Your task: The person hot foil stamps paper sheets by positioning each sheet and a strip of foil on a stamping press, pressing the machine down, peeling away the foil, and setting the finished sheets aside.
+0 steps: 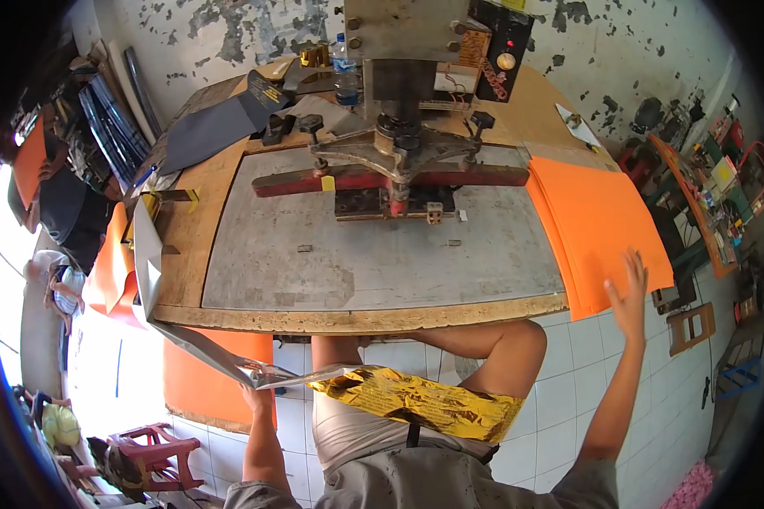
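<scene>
My right hand [629, 297] is open, fingers spread, at the lower right edge of a stack of orange sheets [598, 229] on the table's right side. Down at the lower left, my left hand [258, 395] is at a long silver foil strip [204, 355]; its fingers are mostly hidden by the foil. The strip runs up to the table's left edge and joins a crumpled gold foil [424, 403] lying across my lap. A press with a red bar [475, 176] stands over the grey metal plate [399, 271].
A dark grey sheet [216, 127], a water bottle [345, 72] and a control box [505, 55] are at the back. More orange material [221, 373] hangs lower left, near a red stool [154, 454]. Other people [68, 212] are at the far left.
</scene>
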Tool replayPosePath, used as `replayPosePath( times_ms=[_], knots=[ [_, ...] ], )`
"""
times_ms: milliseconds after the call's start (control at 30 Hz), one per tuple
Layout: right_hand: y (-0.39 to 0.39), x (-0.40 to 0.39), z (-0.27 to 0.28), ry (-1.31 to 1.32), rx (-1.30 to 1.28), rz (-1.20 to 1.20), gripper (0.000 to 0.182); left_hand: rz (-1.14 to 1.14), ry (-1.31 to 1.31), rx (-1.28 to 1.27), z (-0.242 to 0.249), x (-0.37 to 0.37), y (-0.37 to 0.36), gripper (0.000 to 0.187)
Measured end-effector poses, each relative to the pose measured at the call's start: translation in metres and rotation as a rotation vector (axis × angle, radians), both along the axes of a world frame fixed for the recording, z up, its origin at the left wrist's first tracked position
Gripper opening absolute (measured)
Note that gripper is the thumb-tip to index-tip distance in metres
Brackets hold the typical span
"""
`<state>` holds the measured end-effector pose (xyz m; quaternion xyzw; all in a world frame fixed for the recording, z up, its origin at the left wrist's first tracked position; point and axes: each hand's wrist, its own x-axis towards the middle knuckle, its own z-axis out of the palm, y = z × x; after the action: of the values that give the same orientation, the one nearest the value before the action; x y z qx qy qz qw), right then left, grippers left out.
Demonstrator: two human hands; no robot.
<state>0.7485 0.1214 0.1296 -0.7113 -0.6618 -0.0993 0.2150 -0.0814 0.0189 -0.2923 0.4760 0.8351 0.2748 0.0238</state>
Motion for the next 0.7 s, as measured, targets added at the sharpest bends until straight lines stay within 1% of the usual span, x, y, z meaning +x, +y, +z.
replayPosePath(
  times_ms=[33,133,167,200,233,333,367,467,500,533,567,600,633,667,700],
  knots=[
    [-0.01,-0.028,-0.001,0.0,0.044,0.057,0.064,-0.027,-0.057,-0.165,0.02,0.008,0.0,0.053],
    [-0.036,-0.108,-0.02,0.054,0.118,0.191,0.062,-0.151,0.165,-0.299,0.042,0.028,-0.007,0.048],
    [-0.041,-0.131,-0.031,0.087,0.136,0.248,0.062,-0.169,0.163,-0.283,0.031,0.022,-0.008,0.047],
    [-0.045,-0.152,-0.038,0.098,0.102,0.288,0.064,-0.187,0.163,-0.268,0.008,0.01,-0.007,0.045],
    [-0.049,-0.17,-0.043,0.109,0.063,0.328,0.066,-0.206,0.162,-0.257,-0.004,0.002,-0.011,0.044],
    [-0.053,-0.21,-0.054,0.176,0.037,0.414,0.063,0.011,-0.038,-0.127,0.039,0.023,-0.01,0.037],
    [-0.052,-0.219,-0.054,0.198,0.036,0.432,0.062,0.083,-0.062,-0.182,0.039,0.017,-0.013,0.032],
    [-0.05,-0.242,-0.056,0.284,0.022,0.516,0.058,0.197,-0.241,-0.029,0.04,-0.022,-0.023,0.028],
    [-0.046,-0.25,-0.061,0.326,0.01,0.568,0.057,0.27,-0.217,0.011,0.017,-0.053,-0.031,0.033],
    [-0.044,-0.259,-0.062,0.369,-0.001,0.621,0.056,0.34,-0.399,0.119,0.005,-0.082,-0.043,0.035],
    [-0.043,-0.268,-0.061,0.346,-0.031,0.643,0.053,0.41,-0.582,0.231,-0.006,-0.108,-0.055,0.038],
    [-0.043,-0.278,-0.06,0.331,-0.025,0.677,0.053,0.478,-0.764,0.346,-0.008,-0.118,-0.063,0.04],
    [-0.043,-0.288,-0.059,0.315,-0.015,0.709,0.052,0.522,-0.848,0.504,0.012,-0.114,-0.066,0.039],
    [-0.041,-0.3,-0.058,0.297,-0.004,0.741,0.052,0.562,-0.931,0.666,0.046,-0.106,-0.07,0.038],
    [-0.04,-0.313,-0.056,0.364,0.023,0.82,0.051,0.56,-0.696,0.597,0.068,-0.106,-0.076,0.037]
  ],
)
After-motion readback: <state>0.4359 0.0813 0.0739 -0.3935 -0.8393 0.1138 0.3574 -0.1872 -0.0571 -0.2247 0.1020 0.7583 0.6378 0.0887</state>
